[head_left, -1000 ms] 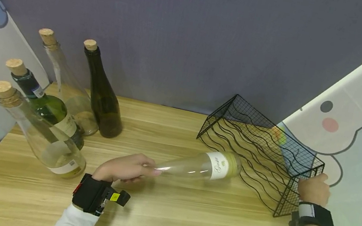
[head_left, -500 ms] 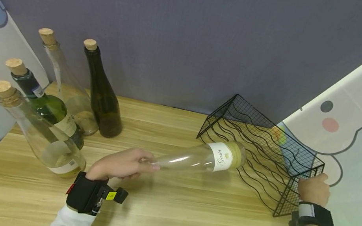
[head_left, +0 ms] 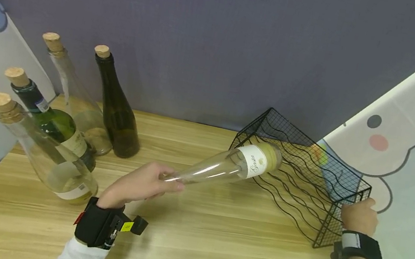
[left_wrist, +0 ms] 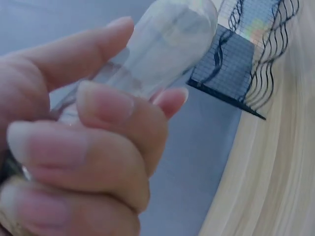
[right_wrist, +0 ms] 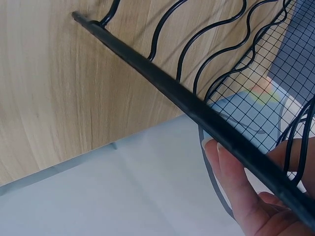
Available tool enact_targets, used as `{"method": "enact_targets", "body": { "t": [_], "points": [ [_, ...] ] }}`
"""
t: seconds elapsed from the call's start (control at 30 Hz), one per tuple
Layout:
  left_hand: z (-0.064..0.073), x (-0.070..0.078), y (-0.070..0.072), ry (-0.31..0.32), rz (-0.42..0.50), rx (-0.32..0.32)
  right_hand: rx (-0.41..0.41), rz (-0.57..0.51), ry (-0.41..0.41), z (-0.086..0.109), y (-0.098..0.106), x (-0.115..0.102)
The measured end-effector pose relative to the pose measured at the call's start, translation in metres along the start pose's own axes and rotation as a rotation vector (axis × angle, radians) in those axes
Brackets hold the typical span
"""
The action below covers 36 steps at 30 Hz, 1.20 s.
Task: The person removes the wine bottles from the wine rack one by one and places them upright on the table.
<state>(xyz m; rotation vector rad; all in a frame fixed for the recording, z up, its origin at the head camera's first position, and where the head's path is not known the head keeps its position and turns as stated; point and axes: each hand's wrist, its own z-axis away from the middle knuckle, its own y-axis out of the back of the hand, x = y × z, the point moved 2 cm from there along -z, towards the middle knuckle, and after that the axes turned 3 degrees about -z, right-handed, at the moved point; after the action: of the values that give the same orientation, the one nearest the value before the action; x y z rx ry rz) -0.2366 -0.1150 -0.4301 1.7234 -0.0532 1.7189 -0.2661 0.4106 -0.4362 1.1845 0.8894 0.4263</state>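
My left hand grips a clear glass wine bottle by its neck. The bottle tilts with its base up and to the right, its white label facing up, and its base end overlaps the left part of the black wire wine rack in the head view. In the left wrist view the fingers curl round the bottle's neck. At the rack's right end my right hand holds the mesh frame. Up close, its fingers lie against the rack's black end bar.
Several corked bottles stand at the left: a dark one, a green one and clear ones, the nearest being a clear bottle. A grey wall panel rises behind the wooden table. A printed sheet hangs at the right.
The clear bottle's base end has risen and shifted toward the back, over the rack's left part. My left hand has moved slightly left and back. The right hand and rack look unmoved.
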Motion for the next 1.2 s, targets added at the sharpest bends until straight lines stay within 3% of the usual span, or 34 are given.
{"method": "enact_targets", "body": {
  "t": [0.2, 0.7, 1.03, 1.2],
  "points": [
    [0.003, 0.007, 0.003, 0.046, 0.023, 0.069, 0.002, 0.004, -0.001, 0.001, 0.001, 0.0],
    [0.011, 0.015, 0.015, 0.069, 0.015, 0.222, -0.054, 0.023, 0.018, -0.001, 0.002, 0.002],
    [0.014, 0.013, 0.026, 0.129, 0.115, 0.263, -0.021, 0.026, 0.028, -0.003, -0.001, 0.0],
    [0.015, 0.011, 0.031, 0.181, 0.129, 0.27, -0.042, 0.018, 0.02, -0.004, 0.0, 0.003]
  ]
}}
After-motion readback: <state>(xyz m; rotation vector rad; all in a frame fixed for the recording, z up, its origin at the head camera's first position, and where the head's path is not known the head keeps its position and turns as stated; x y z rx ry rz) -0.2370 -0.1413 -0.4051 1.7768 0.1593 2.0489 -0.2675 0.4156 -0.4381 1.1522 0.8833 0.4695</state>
